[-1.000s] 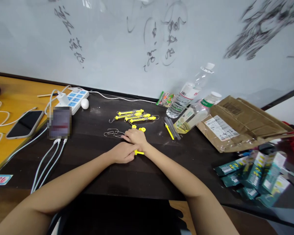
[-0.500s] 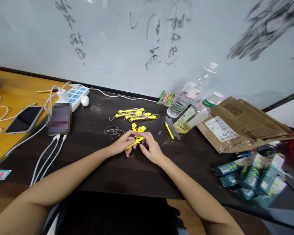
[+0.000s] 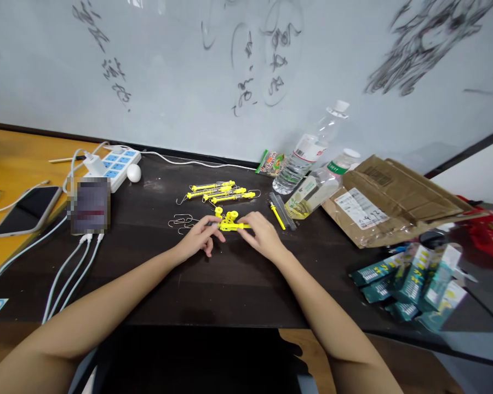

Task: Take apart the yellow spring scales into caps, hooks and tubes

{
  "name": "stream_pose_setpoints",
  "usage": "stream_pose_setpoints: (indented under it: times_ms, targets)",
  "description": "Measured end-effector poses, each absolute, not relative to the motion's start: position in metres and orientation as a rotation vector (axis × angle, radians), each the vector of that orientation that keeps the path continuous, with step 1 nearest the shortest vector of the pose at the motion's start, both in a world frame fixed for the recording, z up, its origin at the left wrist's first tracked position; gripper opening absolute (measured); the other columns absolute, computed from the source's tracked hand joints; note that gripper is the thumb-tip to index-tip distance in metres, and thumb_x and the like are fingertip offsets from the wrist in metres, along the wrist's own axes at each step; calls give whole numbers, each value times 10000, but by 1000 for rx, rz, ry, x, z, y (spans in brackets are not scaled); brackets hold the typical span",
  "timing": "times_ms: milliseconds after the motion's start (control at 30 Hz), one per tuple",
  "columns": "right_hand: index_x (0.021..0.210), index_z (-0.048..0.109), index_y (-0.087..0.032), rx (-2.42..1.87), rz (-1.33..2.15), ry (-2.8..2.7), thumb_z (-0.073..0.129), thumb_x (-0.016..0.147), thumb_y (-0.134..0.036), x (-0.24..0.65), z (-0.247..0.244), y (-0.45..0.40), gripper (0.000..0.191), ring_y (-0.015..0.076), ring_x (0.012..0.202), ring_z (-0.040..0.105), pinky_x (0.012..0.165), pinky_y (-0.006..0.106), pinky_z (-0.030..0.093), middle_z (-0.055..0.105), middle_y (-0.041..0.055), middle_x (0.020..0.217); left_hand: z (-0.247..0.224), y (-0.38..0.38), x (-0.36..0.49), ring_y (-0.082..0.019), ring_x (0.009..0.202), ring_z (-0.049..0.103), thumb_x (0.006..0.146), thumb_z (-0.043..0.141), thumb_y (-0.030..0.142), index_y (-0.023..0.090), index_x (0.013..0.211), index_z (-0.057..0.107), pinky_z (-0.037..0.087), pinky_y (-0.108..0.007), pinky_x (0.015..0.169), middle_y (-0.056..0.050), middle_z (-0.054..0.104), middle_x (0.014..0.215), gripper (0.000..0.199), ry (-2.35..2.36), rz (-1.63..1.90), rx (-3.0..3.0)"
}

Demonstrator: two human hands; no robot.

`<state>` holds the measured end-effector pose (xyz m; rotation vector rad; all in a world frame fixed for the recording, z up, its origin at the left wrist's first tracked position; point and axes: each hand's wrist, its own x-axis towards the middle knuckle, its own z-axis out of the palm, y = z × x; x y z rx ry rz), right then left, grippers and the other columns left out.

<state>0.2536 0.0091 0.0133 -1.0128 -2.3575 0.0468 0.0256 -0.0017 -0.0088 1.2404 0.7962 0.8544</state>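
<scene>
A yellow plastic rod (image 3: 235, 226) with a raised collar lies level between my two hands. My left hand (image 3: 195, 239) pinches at its left end, thumb and index finger together and the other fingers loosely curled. Thumb and fingers of my right hand (image 3: 265, 236) close on its right end. Just beyond are small yellow round caps (image 3: 231, 215), partly hidden. Bent metal wire hooks (image 3: 183, 221) lie left of my left hand. Farther back rest several yellow spring scales (image 3: 219, 191) with hooks. Clear tubes (image 3: 286, 210) and another yellow rod (image 3: 277, 216) lie to the right.
Two bottles, one of water (image 3: 299, 164) and one of yellowish liquid (image 3: 318, 189), stand behind the tubes near a snack packet (image 3: 270, 163). Rightward are a cardboard parcel (image 3: 388, 200) and green packets (image 3: 411, 279). A power strip (image 3: 121, 164) and cabled device (image 3: 91, 205) sit left.
The yellow rod has turned from a slant to nearly level. My hands have moved a little apart, the right one now at the rod's right end. The view has shifted slightly.
</scene>
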Motion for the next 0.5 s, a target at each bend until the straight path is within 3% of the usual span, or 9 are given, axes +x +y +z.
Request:
stream_pose_setpoints:
  times_ms: [100, 200, 500]
  targets:
    - [962, 555, -176, -1317, -95, -2034, 461, 913, -361, 276, 11, 25, 213, 217, 842, 523, 759, 330, 416, 578, 84, 884, -5, -2, 24, -41, 400, 521, 888, 494, 438, 228, 1197, 385, 506, -225, 436, -45, 665, 956, 389, 837, 893, 1191]
    - [912, 530, -176, -1651, -245, -1782, 451, 895, -386, 299, 2, 42, 226, 227, 769, 497, 674, 325, 383, 547, 73, 802, -6, -2, 25, -49, 400, 522, 881, 499, 438, 221, 1198, 384, 504, -226, 432, -27, 656, 891, 401, 835, 874, 1233]
    - [920, 554, -148, -1980, -651, -1984, 517, 826, -318, 302, -14, 48, 197, 288, 904, 467, 732, 368, 324, 552, 150, 937, -10, -5, 26, -41, 417, 518, 902, 475, 359, 183, 1170, 429, 423, -166, 422, 4, 607, 787, 323, 797, 804, 1424]
